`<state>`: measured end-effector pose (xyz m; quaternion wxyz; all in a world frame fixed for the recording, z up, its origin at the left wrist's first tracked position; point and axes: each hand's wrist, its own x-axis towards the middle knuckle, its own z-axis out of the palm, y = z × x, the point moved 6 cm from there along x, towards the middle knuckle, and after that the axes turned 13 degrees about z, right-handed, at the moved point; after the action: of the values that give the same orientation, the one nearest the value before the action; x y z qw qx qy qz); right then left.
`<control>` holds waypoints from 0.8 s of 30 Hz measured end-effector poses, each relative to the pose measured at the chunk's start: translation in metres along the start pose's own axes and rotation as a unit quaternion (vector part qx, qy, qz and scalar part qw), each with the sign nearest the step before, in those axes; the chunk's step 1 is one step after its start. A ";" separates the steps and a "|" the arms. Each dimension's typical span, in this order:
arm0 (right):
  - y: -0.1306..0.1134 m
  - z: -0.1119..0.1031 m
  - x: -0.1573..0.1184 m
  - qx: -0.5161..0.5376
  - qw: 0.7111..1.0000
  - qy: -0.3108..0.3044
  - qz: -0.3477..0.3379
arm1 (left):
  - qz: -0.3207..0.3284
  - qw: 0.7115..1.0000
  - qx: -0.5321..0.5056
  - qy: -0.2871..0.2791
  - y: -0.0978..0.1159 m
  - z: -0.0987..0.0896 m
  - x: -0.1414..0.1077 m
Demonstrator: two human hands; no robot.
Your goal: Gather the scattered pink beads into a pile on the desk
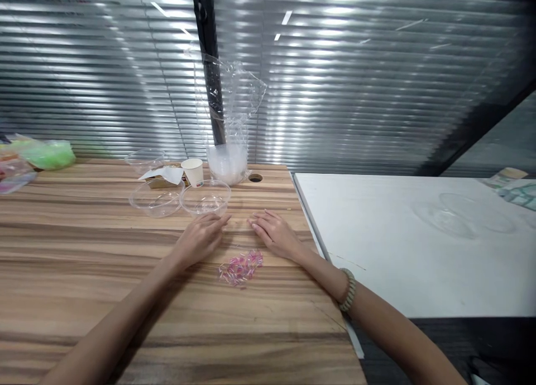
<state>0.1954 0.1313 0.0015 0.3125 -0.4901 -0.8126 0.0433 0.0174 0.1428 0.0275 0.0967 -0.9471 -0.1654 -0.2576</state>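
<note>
A small pile of pink, clear, tube-like pieces [240,268] lies on the wood-grain table between my forearms. My left hand [203,238] rests on the table just beyond the pile's left side, its fingers stretched out toward the right and holding nothing I can see. Opposite it, my right hand [274,234] lies palm down with its fingers extended, a short gap from the left. Right behind my left hand stands a clear plastic bowl [206,197], with a few pieces that seem to lie in its bottom. A second clear bowl [157,199] touches its left side.
Behind the bowls are a paper cup [193,172], a small box with white paper [165,176], another clear bowl [146,158] and a stack of clear containers in plastic wrap [228,161]. Bagged green material [52,154] lies far left. Clear lids [444,217] lie on the white table.
</note>
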 end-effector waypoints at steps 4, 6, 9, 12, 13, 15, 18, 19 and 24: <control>-0.003 0.006 -0.001 -0.015 0.999 -0.047 -0.021 | -0.009 0.999 -0.037 -0.005 -0.005 -0.005 -0.005; -0.005 0.007 -0.001 -0.017 0.998 -0.058 -0.029 | -0.010 0.998 -0.066 -0.011 -0.007 -0.007 -0.008; -0.004 0.004 -0.001 -0.008 0.999 -0.042 -0.019 | -0.022 0.992 -0.123 -0.030 -0.010 -0.009 -0.013; -0.001 0.000 -0.001 0.001 1.000 -0.020 -0.001 | -0.046 0.984 -0.165 -0.055 -0.012 -0.006 -0.016; 0.000 -0.001 0.000 0.004 1.000 -0.013 0.005 | -0.052 0.982 -0.172 -0.065 -0.012 -0.003 -0.017; 0.002 -0.004 0.000 0.009 1.000 0.005 0.016 | -0.063 0.979 -0.176 -0.081 -0.012 0.003 -0.017; 0.005 -0.007 0.001 0.015 0.999 0.035 0.032 | -0.069 0.980 -0.166 -0.089 -0.012 0.011 -0.018; 0.006 -0.007 0.001 0.017 0.998 0.040 0.035 | -0.067 0.981 -0.161 -0.087 -0.012 0.012 -0.018; 0.009 -0.007 0.003 0.035 0.998 0.045 0.039 | -0.022 0.989 -0.131 -0.072 -0.004 0.019 -0.012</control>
<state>0.2054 0.1364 0.0049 0.3640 -0.5120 -0.7756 0.0616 0.0144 0.1484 0.0055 -0.0463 -0.9637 -0.1577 -0.2105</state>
